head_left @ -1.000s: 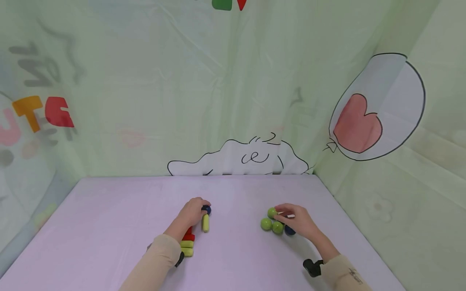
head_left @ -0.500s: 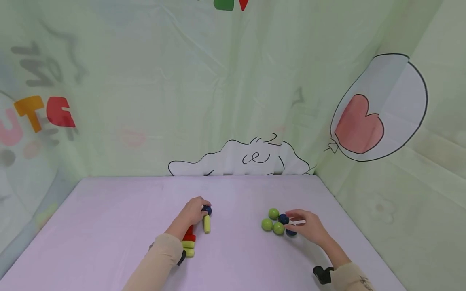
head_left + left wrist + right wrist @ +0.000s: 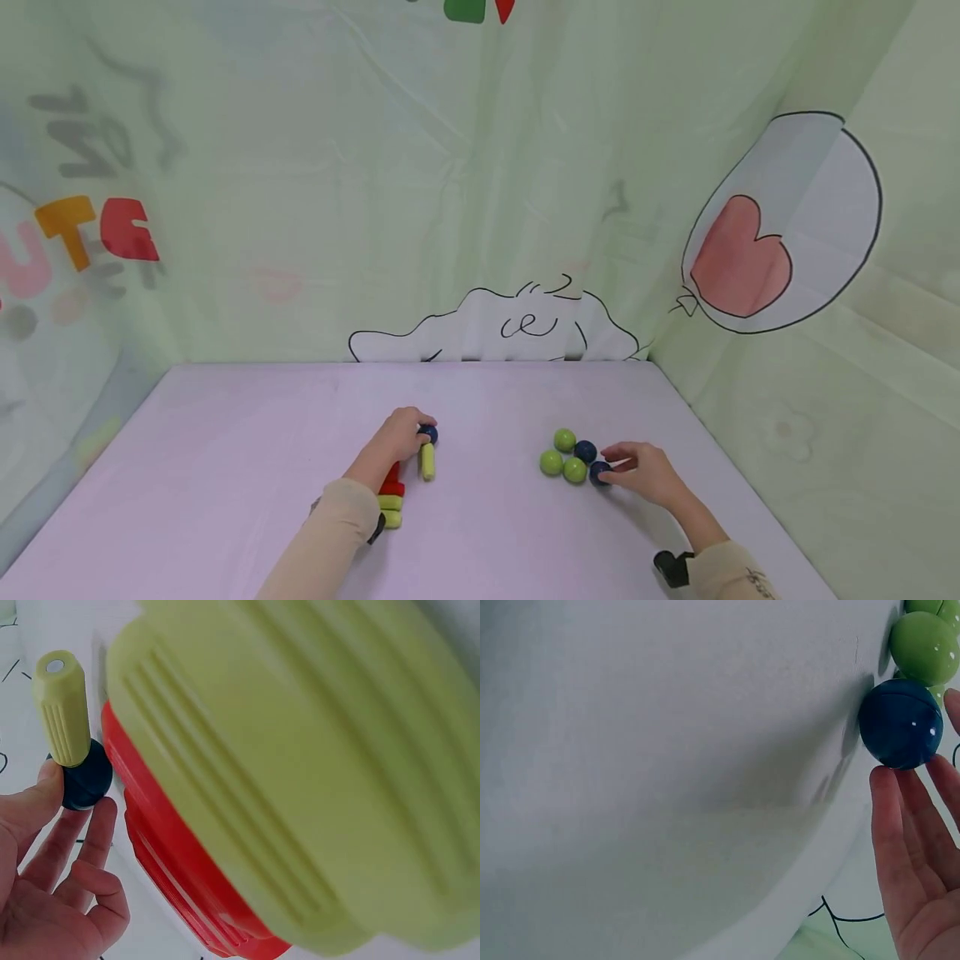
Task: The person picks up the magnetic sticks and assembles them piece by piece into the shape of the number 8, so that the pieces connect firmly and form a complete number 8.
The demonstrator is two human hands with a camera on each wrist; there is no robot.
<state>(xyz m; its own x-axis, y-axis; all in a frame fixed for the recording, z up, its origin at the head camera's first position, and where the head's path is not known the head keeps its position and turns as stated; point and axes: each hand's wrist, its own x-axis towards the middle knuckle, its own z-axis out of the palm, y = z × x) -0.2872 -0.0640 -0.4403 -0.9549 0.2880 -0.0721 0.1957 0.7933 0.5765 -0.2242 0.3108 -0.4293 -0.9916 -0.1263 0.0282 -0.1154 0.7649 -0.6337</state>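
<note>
My left hand [image 3: 399, 432] pinches a dark blue ball [image 3: 88, 776] between thumb and fingers. A yellow-green ribbed rod [image 3: 64, 712] with a metal disc at its free end is joined to that ball. My right hand [image 3: 648, 474] has its fingertips right at a second dark blue ball [image 3: 901, 724], its fingers spread and fairly straight. Another dark blue ball [image 3: 585, 452] lies just beside it, near several light green balls [image 3: 551, 462] in a loose cluster.
Red rods [image 3: 392, 483] and yellow-green rods [image 3: 390, 510] lie side by side below my left wrist, partly covered by the forearm. The pale table [image 3: 480, 550] meets a hanging printed cloth [image 3: 300, 208] at the back and sides.
My right hand has left a light green ball and moved right and nearer to me, past one dark blue ball to the other. The left hand keeps its hold almost unmoved.
</note>
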